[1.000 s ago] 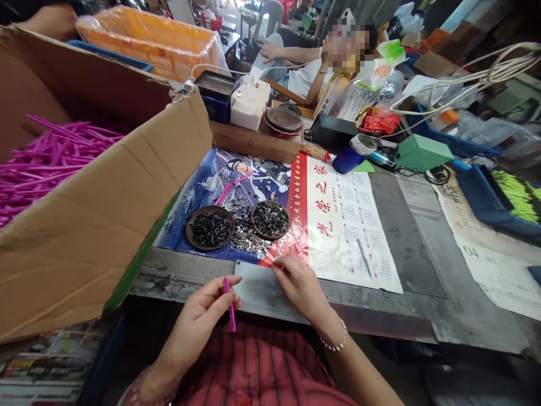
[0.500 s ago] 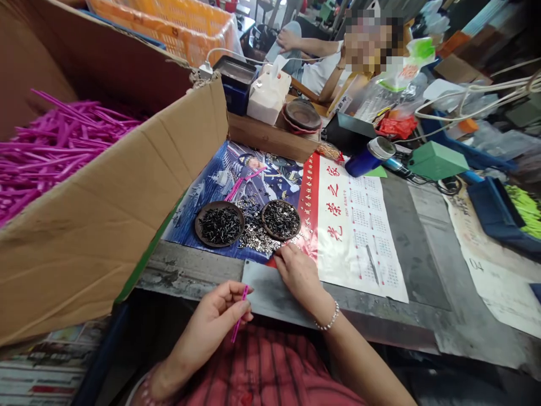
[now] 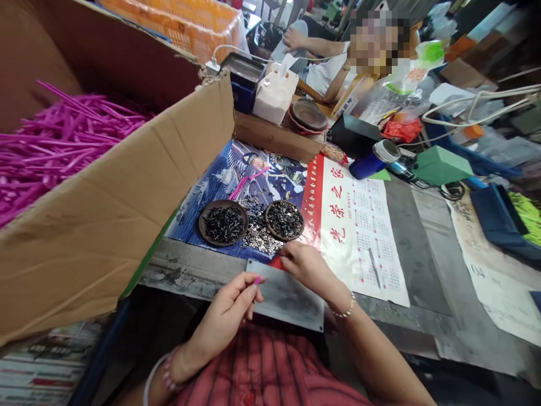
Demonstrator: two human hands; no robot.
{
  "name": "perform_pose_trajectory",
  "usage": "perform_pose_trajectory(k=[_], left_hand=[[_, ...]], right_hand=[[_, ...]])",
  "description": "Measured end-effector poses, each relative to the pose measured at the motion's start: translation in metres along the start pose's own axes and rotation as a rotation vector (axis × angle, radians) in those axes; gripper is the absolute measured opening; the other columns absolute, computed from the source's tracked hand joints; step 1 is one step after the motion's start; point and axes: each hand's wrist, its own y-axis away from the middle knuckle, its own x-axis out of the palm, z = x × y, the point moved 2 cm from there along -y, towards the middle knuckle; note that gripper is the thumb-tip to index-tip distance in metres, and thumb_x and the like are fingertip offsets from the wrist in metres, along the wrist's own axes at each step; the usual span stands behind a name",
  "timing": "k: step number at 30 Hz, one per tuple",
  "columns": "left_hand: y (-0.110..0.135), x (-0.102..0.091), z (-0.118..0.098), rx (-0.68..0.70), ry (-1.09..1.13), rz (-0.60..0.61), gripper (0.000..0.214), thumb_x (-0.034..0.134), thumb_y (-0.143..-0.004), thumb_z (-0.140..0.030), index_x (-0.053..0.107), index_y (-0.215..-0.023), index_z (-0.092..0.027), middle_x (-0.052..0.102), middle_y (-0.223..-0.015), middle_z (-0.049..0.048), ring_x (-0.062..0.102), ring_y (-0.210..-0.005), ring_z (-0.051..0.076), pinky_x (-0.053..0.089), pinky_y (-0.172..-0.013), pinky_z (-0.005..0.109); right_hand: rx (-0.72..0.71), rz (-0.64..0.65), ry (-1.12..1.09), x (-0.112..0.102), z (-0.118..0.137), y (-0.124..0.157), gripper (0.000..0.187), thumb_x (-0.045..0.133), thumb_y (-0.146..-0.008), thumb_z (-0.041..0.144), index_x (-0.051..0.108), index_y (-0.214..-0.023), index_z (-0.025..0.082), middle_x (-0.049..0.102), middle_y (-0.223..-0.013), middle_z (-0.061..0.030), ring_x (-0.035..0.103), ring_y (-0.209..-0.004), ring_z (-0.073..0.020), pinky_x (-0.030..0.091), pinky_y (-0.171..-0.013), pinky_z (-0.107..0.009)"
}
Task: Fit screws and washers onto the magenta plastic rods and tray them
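Observation:
My left hand [image 3: 228,310] is shut on a thin pink plastic stick [image 3: 257,279], most of which is hidden behind the fingers. It sits just over the near edge of a grey metal plate [image 3: 285,296]. My right hand [image 3: 307,268] rests its pinched fingertips at the edge of a spread of small silver washers [image 3: 257,231]. Whether those fingertips hold a washer is too small to see. Beside the washers are a dark dish of black screws [image 3: 223,223] and a woven dish of black screws [image 3: 284,220], both on a printed calendar sheet [image 3: 359,237].
A large cardboard box [image 3: 84,197] of pink plastic sticks [image 3: 63,141] fills the left side. Behind the calendar stand a tissue box [image 3: 275,96], a blue flask [image 3: 372,159] and a green box [image 3: 442,165]. A seated person [image 3: 329,62] is at the back.
My left hand has risen toward the metal plate, and the pink stick has turned so that less of it shows. My right hand stays by the washers. The view has shifted slightly.

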Motion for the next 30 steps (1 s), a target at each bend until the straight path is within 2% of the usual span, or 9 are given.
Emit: perform_pose_trajectory(k=[3,5,7,10,14,20,25,27,30], left_hand=[[-0.008,0.006,-0.002,0.062,-0.009,-0.015,0.029,0.063,-0.094,-0.041,0.065,-0.114,-0.019,0.056,-0.083,-0.0019,0.044,-0.060,0.008,0.036,-0.055,0.020],[-0.014,0.011,-0.004,0.090,-0.008,-0.002,0.028,0.066,-0.093,-0.038,0.066,-0.113,-0.019,0.053,-0.081,-0.0026,0.044,-0.065,0.009,0.037,-0.061,0.021],[-0.019,0.016,-0.007,0.105,-0.014,0.034,0.027,0.067,-0.092,-0.037,0.066,-0.110,-0.018,0.053,-0.081,-0.0020,0.045,-0.070,0.012,0.038,-0.064,0.023],[-0.026,0.023,-0.011,0.112,-0.034,0.083,0.026,0.067,-0.091,-0.039,0.064,-0.104,-0.017,0.054,-0.081,-0.0006,0.049,-0.075,0.015,0.039,-0.068,0.025],[-0.029,0.028,-0.013,0.138,-0.095,0.097,0.021,0.063,-0.093,-0.039,0.061,-0.096,-0.017,0.054,-0.079,-0.0012,0.049,-0.077,0.015,0.039,-0.072,0.026],[-0.026,0.028,-0.016,0.134,-0.194,0.071,0.025,0.057,-0.097,-0.041,0.052,-0.083,-0.020,0.047,-0.073,-0.0042,0.042,-0.068,0.013,0.036,-0.066,0.025],[-0.024,0.031,-0.017,0.167,-0.188,0.039,0.024,0.055,-0.098,-0.040,0.056,-0.086,-0.019,0.058,-0.081,-0.0009,0.052,-0.076,0.015,0.042,-0.073,0.025],[-0.024,0.031,-0.014,0.149,-0.140,0.011,0.023,0.059,-0.097,-0.040,0.057,-0.086,-0.019,0.057,-0.079,-0.0013,0.050,-0.073,0.014,0.040,-0.068,0.024],[-0.025,0.032,-0.009,0.079,-0.036,0.035,0.027,0.062,-0.095,-0.043,0.059,-0.086,-0.018,0.053,-0.073,-0.0028,0.041,-0.061,0.010,0.033,-0.056,0.022]], right_hand=[[-0.026,-0.018,-0.639,0.002,-0.014,0.014,0.014,0.062,-0.090,0.017,0.063,-0.076,0.017,0.061,-0.068,0.0011,0.055,-0.061,-0.0122,0.040,-0.057,-0.024],[-0.011,0.055,-1.047,0.008,-0.016,0.024,0.019,0.069,-0.088,0.030,0.063,-0.075,0.018,0.057,-0.063,0.0033,0.048,-0.054,-0.0104,0.035,-0.052,-0.023],[0.029,0.124,-1.315,0.015,-0.014,0.031,0.028,0.078,-0.082,0.041,0.063,-0.073,0.017,0.056,-0.061,0.0039,0.046,-0.052,-0.0094,0.034,-0.051,-0.023],[0.094,0.143,-1.540,0.023,-0.009,0.034,0.036,0.087,-0.073,0.045,0.064,-0.072,0.017,0.057,-0.060,0.0043,0.047,-0.051,-0.0082,0.035,-0.049,-0.021],[0.091,0.163,-1.641,0.028,-0.005,0.035,0.037,0.090,-0.070,0.044,0.065,-0.071,0.016,0.057,-0.058,0.0051,0.046,-0.049,-0.0071,0.036,-0.048,-0.020],[0.094,0.176,-1.659,0.031,0.000,0.037,0.037,0.090,-0.071,0.044,0.065,-0.073,0.016,0.060,-0.063,0.0042,0.053,-0.051,-0.0076,0.044,-0.051,-0.020],[0.060,-0.013,-1.623,0.025,0.009,0.042,0.037,0.087,-0.075,0.046,0.069,-0.093,0.019,0.070,-0.081,-0.0005,0.067,-0.069,-0.0132,0.056,-0.067,-0.025],[0.038,-0.076,-1.541,0.024,0.011,0.045,0.034,0.087,-0.077,0.043,0.070,-0.095,0.020,0.072,-0.083,-0.0013,0.068,-0.072,-0.0140,0.057,-0.070,-0.026],[0.013,-0.164,-1.375,0.023,0.012,0.051,0.025,0.080,-0.085,0.042,0.071,-0.091,0.019,0.072,-0.078,-0.0016,0.068,-0.066,-0.0149,0.057,-0.065,-0.028]])
